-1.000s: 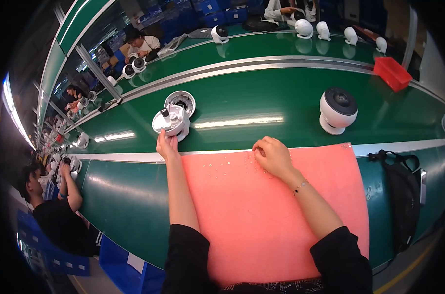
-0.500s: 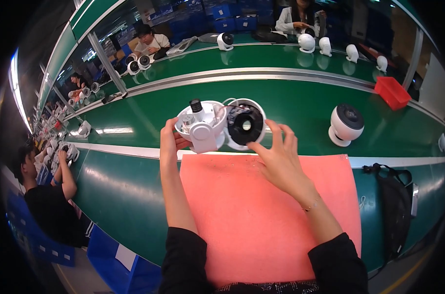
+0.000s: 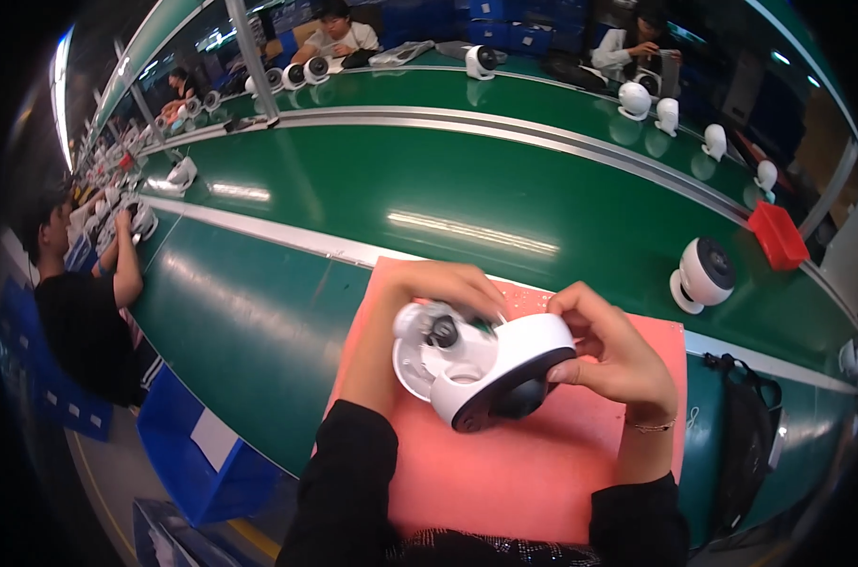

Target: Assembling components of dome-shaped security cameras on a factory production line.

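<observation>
Two white halves of a ball-shaped camera are held side by side over the pink mat [image 3: 533, 482]. My left hand [image 3: 448, 283] curls over the far side of the open rear shell [image 3: 413, 370], which shows a black cylindrical part [image 3: 442, 331] inside. Its fingertips are partly hidden behind the shells. The front half [image 3: 533, 345], white with a black face turned toward me and down, is gripped at its right side by my right hand [image 3: 618, 359], thumb on the rim. Whether the halves are joined by wires cannot be made out here.
A whole white camera [image 3: 703, 274] stands on the green bench to the right, near a red bin [image 3: 777, 236]. A black bag [image 3: 741, 444] lies at the right edge. Co-workers sit across and at left, beside a blue bin [image 3: 188, 449]. More cameras line the far bench.
Both hands have brought the camera halves nearer to me, from above the bench to over the pink mat. The front half has turned so its white side shows. The whole view has shifted.
</observation>
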{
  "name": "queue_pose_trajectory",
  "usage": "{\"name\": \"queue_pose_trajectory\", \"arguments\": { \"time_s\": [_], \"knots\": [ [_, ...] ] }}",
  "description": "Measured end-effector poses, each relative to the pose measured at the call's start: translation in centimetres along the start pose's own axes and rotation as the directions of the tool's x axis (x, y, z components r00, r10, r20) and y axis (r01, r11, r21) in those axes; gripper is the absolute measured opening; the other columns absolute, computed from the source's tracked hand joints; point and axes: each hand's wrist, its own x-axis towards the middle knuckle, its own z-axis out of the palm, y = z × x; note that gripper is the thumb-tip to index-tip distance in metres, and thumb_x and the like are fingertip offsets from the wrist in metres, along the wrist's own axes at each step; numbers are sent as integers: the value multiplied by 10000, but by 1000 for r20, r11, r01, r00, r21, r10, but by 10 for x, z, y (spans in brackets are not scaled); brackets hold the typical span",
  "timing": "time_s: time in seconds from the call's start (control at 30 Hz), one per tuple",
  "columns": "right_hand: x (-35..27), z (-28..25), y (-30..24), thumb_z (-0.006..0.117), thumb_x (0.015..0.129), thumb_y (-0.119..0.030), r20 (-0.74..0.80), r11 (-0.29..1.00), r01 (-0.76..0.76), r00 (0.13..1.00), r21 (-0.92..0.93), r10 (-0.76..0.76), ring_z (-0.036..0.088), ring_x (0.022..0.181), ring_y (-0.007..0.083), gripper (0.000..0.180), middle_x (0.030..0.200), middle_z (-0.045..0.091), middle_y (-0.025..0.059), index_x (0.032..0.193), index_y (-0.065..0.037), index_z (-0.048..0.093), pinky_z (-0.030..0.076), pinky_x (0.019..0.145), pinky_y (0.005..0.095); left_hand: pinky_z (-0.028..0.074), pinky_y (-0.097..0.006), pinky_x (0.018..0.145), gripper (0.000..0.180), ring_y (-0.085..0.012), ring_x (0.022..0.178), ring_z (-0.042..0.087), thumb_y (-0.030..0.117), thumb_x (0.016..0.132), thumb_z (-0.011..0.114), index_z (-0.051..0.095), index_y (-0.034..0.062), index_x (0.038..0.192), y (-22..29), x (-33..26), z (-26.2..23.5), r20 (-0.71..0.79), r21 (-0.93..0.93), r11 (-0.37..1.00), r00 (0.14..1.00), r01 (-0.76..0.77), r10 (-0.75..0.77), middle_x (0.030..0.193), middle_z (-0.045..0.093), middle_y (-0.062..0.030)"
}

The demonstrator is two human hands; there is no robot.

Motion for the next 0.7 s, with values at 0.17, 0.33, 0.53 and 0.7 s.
{"name": "queue_pose_trajectory", "arguments": {
  "time_s": [0.17, 0.33, 0.53, 0.7],
  "knots": [
    [12, 2, 21, 689, 795, -163, 190, 967, -181, 971, 178, 147, 563, 886, 117, 387, 970, 598, 63, 1064, -40, 441, 455, 743, 251, 433, -258, 733, 374, -120, 857, 541, 226, 796, 640, 547, -1, 1079, -43, 55, 14, 247, 88, 995, 969, -40, 17, 962, 596, -50],
    [11, -4, 7, 751, 725, -244, 164, 963, -166, 966, -211, 202, 593, 852, 162, 430, 919, 606, 80, 1003, -54, 483, 502, 711, 297, 448, -288, 608, 175, -148, 679, 571, 152, 810, 553, 634, 1, 845, 11, 16, 38, -184, 193, 981, 982, -3, 39, 786, 628, -57],
    [10, -3, 5, 772, 684, -263, 184, 966, -60, 977, -252, 108, 629, 692, 190, 419, 776, 622, 107, 924, -13, 538, 530, 642, 292, 472, -329, 557, 232, -235, 602, 624, 183, 831, 567, 603, -44, 860, 1, -82, 102, -861, 358, 924, 431, 135, 270, 643, 597, -144],
    [22, 1, 12, 769, 674, -311, 156, 945, -125, 972, -301, 178, 613, 601, 152, 410, 691, 616, 88, 861, -3, 573, 484, 560, 244, 518, -305, 682, 434, -240, 721, 661, 252, 754, 682, 582, 6, 1097, -5, -100, 152, -769, 368, 921, 598, 127, 225, 844, 661, -138]
  ]
}}
